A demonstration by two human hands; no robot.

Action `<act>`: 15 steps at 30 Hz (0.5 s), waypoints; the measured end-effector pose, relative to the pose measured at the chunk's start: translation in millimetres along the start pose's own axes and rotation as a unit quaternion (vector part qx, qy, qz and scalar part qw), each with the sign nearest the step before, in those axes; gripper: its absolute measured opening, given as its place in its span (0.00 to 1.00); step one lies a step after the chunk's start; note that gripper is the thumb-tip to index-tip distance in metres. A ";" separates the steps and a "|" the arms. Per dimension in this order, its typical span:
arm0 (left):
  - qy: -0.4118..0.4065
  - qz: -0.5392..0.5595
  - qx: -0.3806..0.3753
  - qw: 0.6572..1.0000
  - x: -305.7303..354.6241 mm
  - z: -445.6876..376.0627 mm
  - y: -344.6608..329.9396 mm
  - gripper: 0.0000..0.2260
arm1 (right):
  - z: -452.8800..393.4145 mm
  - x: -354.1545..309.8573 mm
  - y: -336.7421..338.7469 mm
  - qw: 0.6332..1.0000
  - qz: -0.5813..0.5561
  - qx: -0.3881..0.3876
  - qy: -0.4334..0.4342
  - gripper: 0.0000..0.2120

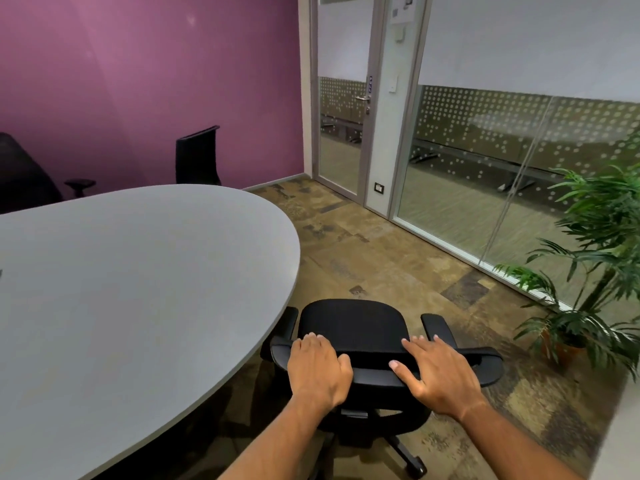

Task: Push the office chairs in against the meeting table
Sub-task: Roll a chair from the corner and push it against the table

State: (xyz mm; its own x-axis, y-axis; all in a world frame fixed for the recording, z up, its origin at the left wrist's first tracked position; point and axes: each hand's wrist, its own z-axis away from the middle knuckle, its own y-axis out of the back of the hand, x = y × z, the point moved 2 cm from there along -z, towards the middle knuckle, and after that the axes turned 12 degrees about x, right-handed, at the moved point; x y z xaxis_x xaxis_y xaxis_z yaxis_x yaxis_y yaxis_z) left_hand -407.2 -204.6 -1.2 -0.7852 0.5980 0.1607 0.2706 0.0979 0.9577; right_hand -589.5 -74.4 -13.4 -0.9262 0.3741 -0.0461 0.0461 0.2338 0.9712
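One chair (349, 327) under your hands, at the rounded end of the surface (138, 289), not yet in. Left hand (317, 370) fingers curled on backrest; right hand (441, 374) fingers spread flat. Two more chairs (197, 155) at far side w/ backs showing.

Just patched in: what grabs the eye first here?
Both hands, left hand and right hand, rest on the backrest of a black chair at bottom centre. The grey oval table fills the left; a plant stands right, by the glass wall.

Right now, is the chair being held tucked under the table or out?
Out: the chair stands beside the table, its seat fully visible.
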 end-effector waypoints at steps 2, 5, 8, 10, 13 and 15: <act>0.023 -0.001 0.003 1.000 2.9 10.0 2.9 0.20 | 1.5 3.0 1.5 1.000 -0.012 0.010 0.020 0.39; 0.052 -0.003 0.003 0.999 10.3 23.0 3.6 0.21 | 3.5 8.6 3.4 0.998 -0.030 0.021 0.041 0.42; 0.074 0.000 -0.011 0.997 15.1 31.9 0.1 0.25 | 1.4 13.9 4.2 0.997 -0.031 0.023 0.070 0.41; 0.085 -0.006 -0.028 0.996 14.6 34.8 -2.6 0.28 | -0.1 15.1 4.6 0.995 -0.040 0.021 0.086 0.41; 0.089 -0.014 -0.056 0.994 13.7 38.2 -1.8 0.32 | -6.6 16.9 5.0 0.993 -0.051 0.014 0.109 0.43; 0.092 -0.022 -0.067 0.993 10.8 38.1 3.8 0.33 | -12.8 13.4 5.2 0.991 -0.056 0.019 0.121 0.43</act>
State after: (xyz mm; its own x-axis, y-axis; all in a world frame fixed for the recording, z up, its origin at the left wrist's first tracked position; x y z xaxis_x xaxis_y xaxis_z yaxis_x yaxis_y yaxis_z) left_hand -393.5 -167.5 -5.0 -0.8865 0.4389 0.1464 0.1659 0.0061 0.9861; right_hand -606.5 -79.6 -5.9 -0.9888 0.1183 -0.0910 -0.0523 0.2964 0.9536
